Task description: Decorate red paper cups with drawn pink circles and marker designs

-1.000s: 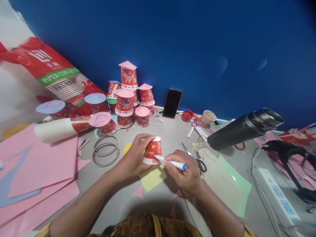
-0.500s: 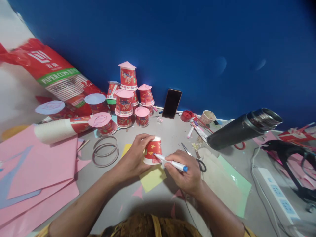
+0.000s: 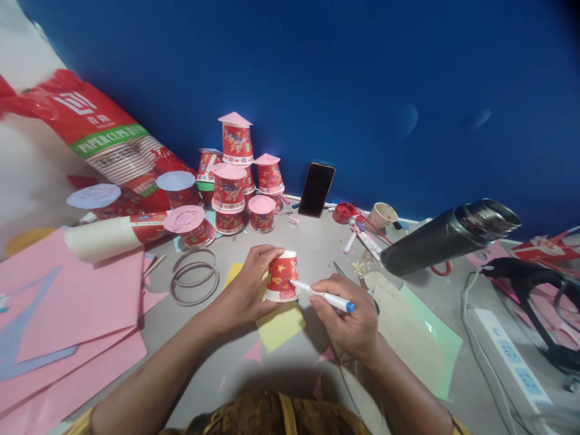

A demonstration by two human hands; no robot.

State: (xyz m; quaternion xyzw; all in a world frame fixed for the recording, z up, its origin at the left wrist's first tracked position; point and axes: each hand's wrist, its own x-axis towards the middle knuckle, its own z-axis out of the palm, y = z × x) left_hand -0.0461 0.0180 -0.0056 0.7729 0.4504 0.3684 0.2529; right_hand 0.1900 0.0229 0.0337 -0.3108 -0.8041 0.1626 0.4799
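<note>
An upside-down red paper cup [image 3: 281, 276] stands on a yellow paper sheet [image 3: 277, 326] in front of me. My left hand [image 3: 244, 290] is wrapped round the cup's left side and holds it down. My right hand [image 3: 348, 317] grips a white marker with a blue cap [image 3: 324, 295]; its tip touches the cup's lower right rim. Scissors [image 3: 339, 272] lie just behind my right hand, partly hidden by it.
Several decorated red cups with pink lids [image 3: 235, 181] are stacked by the blue wall. A phone [image 3: 316, 189] leans there. A dark flask [image 3: 448, 235] lies at right, a power strip [image 3: 512, 362] beyond it. Pink paper sheets [image 3: 67, 314], wire rings [image 3: 194, 277] and a cup sleeve [image 3: 109, 234] lie at left.
My right hand and the marker have shifted slightly right along the cup's rim. The left hand still holds the cup in the same place.
</note>
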